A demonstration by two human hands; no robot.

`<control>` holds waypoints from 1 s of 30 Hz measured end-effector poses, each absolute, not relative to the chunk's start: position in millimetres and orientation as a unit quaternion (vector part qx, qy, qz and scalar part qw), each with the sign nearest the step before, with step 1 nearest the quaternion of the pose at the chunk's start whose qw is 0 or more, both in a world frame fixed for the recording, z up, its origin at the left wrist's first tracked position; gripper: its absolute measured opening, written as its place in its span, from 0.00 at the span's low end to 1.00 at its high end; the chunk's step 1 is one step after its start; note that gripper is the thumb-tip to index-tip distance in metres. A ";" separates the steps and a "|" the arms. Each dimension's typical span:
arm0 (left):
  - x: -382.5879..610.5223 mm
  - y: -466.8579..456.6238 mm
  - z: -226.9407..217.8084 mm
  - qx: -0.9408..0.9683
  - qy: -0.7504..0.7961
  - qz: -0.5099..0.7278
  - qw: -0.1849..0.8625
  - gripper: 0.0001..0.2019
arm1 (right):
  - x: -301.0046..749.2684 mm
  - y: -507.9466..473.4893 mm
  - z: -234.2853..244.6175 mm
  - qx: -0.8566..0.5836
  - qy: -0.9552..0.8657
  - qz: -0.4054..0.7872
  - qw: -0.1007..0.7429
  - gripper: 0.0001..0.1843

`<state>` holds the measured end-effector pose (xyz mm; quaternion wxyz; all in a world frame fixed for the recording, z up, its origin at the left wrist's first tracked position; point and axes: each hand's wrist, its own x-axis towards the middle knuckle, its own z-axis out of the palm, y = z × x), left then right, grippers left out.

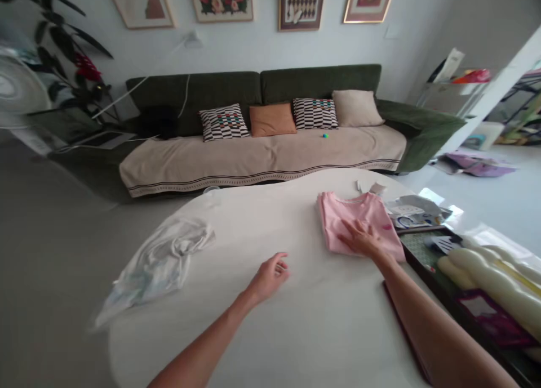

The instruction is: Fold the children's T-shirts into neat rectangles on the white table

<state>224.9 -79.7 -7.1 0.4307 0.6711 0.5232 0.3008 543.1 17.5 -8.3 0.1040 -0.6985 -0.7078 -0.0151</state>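
A folded pink T-shirt lies on the right part of the white table. My right hand rests flat on top of it with the fingers spread. Over the middle of the table is my left hand, its fingers loosely bent and apart, with nothing in them. At the table's left side a crumpled whitish garment hangs partly over the edge.
A dark tray on the right holds cream puffy items and a purple-framed piece. Beside the shirt lies a shiny plastic packet. A clear cup stands at the far edge. Beyond is a green sofa.
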 end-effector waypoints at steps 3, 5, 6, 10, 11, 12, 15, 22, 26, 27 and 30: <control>115.6 -118.1 -2.1 0.704 0.605 0.302 0.217 0.15 | 510.4 -11.5 -12.1 -0.699 -0.702 -0.025 0.137 0.23; 49.4 -135.1 0.1 0.697 0.657 0.275 0.087 0.15 | 472.2 -49.5 -20.8 -0.682 -0.716 -0.021 0.149 0.22; 22.3 -140.2 1.0 0.683 0.686 0.251 0.033 0.16 | 450.1 -72.7 -26.2 -0.669 -0.725 -0.014 0.163 0.21; -30.2 -146.1 3.3 0.622 0.770 0.136 -0.041 0.20 | 366.7 -167.3 -42.1 -0.617 -0.771 0.060 0.144 0.22; -29.7 -147.4 3.6 0.615 0.778 0.122 -0.041 0.20 | 351.9 -186.0 -43.2 -0.627 -0.764 0.067 0.135 0.23; -24.9 -150.1 4.0 0.617 0.778 0.117 -0.037 0.18 | 340.7 -201.6 -43.2 -0.640 -0.754 0.071 0.127 0.25; 6.6 -171.4 5.8 0.664 0.734 0.143 -0.006 0.15 | 326.2 -231.1 -38.7 -0.664 -0.734 0.089 0.113 0.26; 93.1 -280.5 19.6 0.807 0.538 0.188 0.155 0.19 | 316.2 -261.3 -11.8 -0.600 -0.767 0.185 0.133 0.33; 98.5 -314.7 33.0 0.837 0.484 0.154 0.202 0.32 | 294.8 -275.6 5.2 -0.504 -0.823 0.236 0.113 0.42; 92.1 -316.5 34.1 0.837 0.491 0.150 0.190 0.34 | 291.2 -277.8 6.8 -0.500 -0.827 0.234 0.105 0.41; 59.7 -312.3 28.0 0.820 0.536 0.131 0.151 0.37 | 289.9 -279.6 5.7 -0.523 -0.818 0.213 0.109 0.29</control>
